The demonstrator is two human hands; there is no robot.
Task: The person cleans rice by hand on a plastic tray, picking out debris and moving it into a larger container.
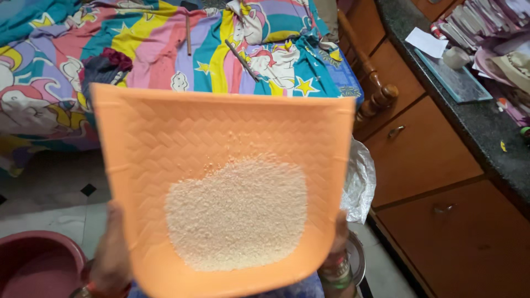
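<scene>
So the orange tray [221, 132] sits btwn both hands: left hand [110, 256] grips its near-left edge, right hand [338, 234] the near-right edge. Rice pile [237, 212] lies near them, w/ the far end bare.

Both hands bare, no gloves, no sleeves seen at the wrists. Left hand [112, 255] showed only its back and wrist at the frame bottom; a thin orange-red bangle or thread ran round the wrist, partly cut off by the edge. Right hand [338, 234] was mostly hidden, only a strip of fingers and wrist visible. Right wrist carried a stack of bangles: red-pink and gold-toned ones above, a green one below. Blue patterned cloth showed low between the wrists, garment type unclear.
</scene>
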